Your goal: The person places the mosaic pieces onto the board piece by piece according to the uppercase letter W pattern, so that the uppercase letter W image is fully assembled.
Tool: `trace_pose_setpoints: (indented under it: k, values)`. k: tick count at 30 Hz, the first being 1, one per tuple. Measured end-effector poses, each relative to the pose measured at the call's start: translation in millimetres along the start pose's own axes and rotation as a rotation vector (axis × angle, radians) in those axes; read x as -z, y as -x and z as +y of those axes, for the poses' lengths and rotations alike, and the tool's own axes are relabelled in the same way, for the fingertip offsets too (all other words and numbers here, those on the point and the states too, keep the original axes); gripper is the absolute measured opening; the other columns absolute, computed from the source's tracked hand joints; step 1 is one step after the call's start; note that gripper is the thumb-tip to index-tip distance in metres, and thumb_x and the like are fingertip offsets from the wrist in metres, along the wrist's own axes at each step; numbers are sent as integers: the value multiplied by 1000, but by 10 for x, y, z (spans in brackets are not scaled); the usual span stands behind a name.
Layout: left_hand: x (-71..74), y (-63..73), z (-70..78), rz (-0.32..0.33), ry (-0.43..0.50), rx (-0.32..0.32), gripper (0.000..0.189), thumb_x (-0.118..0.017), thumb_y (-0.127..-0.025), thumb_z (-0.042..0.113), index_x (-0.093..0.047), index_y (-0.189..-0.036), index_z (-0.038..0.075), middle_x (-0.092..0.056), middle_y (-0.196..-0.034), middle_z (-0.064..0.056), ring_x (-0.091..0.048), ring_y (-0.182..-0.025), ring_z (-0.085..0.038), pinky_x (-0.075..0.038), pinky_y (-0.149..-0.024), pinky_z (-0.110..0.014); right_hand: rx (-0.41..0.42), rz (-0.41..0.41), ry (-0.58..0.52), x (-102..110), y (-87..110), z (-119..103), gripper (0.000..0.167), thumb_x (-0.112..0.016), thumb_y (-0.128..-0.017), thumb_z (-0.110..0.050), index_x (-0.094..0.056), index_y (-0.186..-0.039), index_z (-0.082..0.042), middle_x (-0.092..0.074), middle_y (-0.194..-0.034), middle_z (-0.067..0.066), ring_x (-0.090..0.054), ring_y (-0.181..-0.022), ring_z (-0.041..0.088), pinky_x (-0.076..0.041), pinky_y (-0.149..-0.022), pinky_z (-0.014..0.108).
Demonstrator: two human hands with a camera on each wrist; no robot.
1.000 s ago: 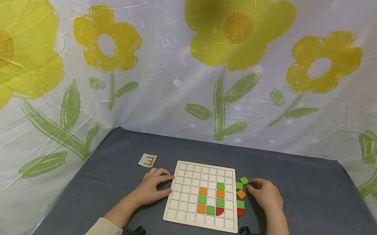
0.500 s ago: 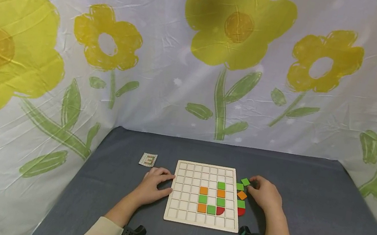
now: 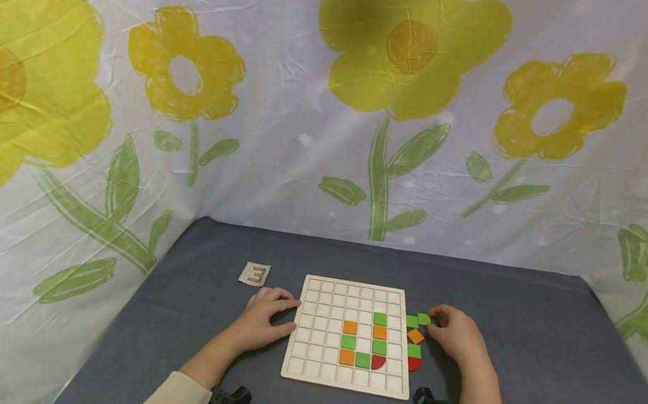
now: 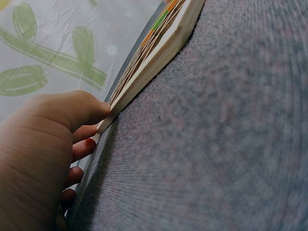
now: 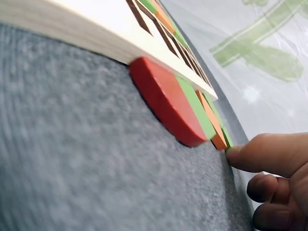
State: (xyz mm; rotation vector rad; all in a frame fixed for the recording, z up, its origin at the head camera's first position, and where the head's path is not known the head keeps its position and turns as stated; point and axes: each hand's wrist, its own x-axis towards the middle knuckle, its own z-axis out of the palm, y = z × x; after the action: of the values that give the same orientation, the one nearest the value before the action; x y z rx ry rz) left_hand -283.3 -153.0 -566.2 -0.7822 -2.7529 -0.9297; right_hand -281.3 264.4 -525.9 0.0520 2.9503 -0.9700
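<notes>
1. Touching the right side of a loose green tile [image 3: 423, 319], the right hand [image 3: 457, 334] has thumb and finger close together; I cannot tell whether they pinch it.
2. The tile lies beyond the far-right edge of the wooden grid board [image 3: 302, 368]; picking it up seems in hand, which would call for a firm pinch and lift.
3. The left hand [image 3: 264, 321], thumb spread from fingers, touches the board's left edge, probably steadying it.
4. Cells contain four green squares [image 3: 348, 342], three orange squares [image 3: 350, 328] and one rounded red tile [image 3: 378, 362].
</notes>
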Motion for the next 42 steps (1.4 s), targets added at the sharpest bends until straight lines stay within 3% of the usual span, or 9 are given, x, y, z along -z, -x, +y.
trace_pose_setpoints:
  k: [7,13,20,30,35,42]
  values:
    - [-8,-1,-16,-1,-4,-7,43,-76,-93,25,-71,-133,12,-60,-128,-6,-47,-121,-29,-35,-101,-53,-6,-15,-59,45,32,65,30,-77,-88,-19,-68,-107,2,-56,-87,10,-50,-77,26,-40,-68,39]
    - [-9,-2,-16,-1,-12,-1,42,-76,-93,25,-71,-133,12,-60,-128,-5,-47,-121,-29,-35,-101,-54,-6,-48,-126,106,75,63,33,-79,-88,-21,-67,-108,3,-53,-85,8,-49,-76,24,-39,-64,36]
    - [-15,-7,-13,2,-12,-4,43,-76,-93,26,-71,-133,13,-60,-127,-5,-47,-121,-29,-34,-102,-54,69,-88,-227,170,182,-98,36,-78,-91,-21,-67,-115,3,-50,-79,6,-47,-72,21,-38,-63,35]
    - [-14,-7,-28,6,-17,-7,42,-76,-93,25,-71,-133,13,-60,-127,-5,-47,-121,-30,-35,-101,-54,169,-165,-363,203,322,-393,28,-76,-93,-15,-67,-114,2,-42,-72,2,-38,-63,17,-40,-60,31]
    - [-11,-1,-30,-3,-17,-5,42,-75,-94,26,-70,-134,13,-60,-128,-5,-47,-121,-30,-35,-101,-54,245,-209,-372,112,361,-561,26,-79,-91,-15,-67,-109,1,-39,-72,0,-31,-57,13,-34,-53,29]
    - [-12,-3,-26,8,-18,-13,42,-75,-93,27,-71,-133,13,-60,-127,-6,-47,-120,-30,-35,-100,-54,349,-268,-286,-118,385,-762,20,-80,-91,-20,-70,-101,-6,-40,-71,-4,-33,-61,9,-34,-59,28]
